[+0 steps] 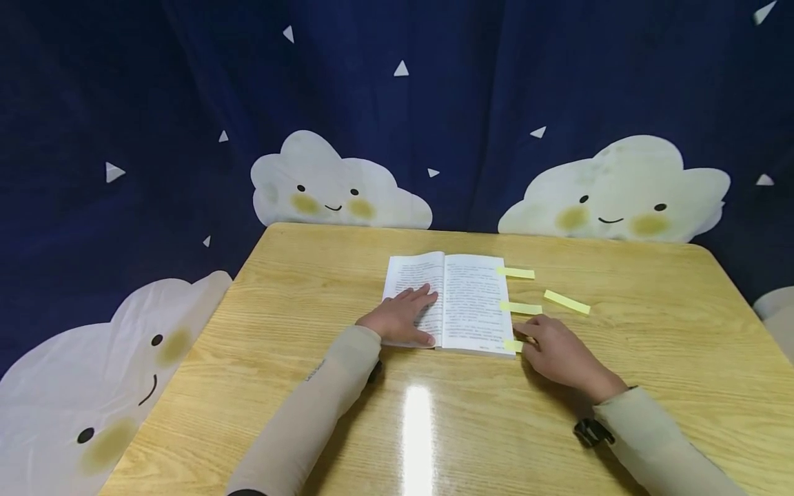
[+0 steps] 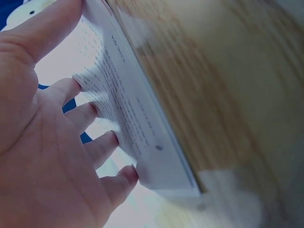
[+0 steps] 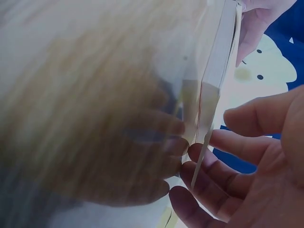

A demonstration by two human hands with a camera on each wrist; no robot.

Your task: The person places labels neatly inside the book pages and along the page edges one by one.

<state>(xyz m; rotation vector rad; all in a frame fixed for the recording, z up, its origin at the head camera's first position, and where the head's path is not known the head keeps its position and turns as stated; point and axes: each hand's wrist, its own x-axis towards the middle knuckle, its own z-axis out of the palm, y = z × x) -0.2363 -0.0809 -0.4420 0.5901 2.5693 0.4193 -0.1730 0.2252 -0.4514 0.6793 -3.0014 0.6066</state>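
An open book (image 1: 474, 300) lies on the wooden table, with printed text on both pages. My left hand (image 1: 406, 317) rests spread across its left page; in the left wrist view the fingertips (image 2: 127, 175) lie on the paper. Beside the lower right corner is my right hand (image 1: 558, 351), its fingers touching the table along the book's edge. There a yellow sticky strip (image 1: 512, 346) sticks out from the right page, its outer end passing by the fingers. In the right wrist view the thumb (image 3: 247, 116) stands apart from it. Two more yellow strips, an upper one (image 1: 517, 273) and a middle one (image 1: 524, 308), jut from the same page.
A loose yellow strip (image 1: 567, 302) lies on the table (image 1: 298, 282) to the right of the book. Behind the table hangs a dark blue curtain (image 1: 459, 110) with smiling clouds and white triangles. Both forearms reach in from the front edge.
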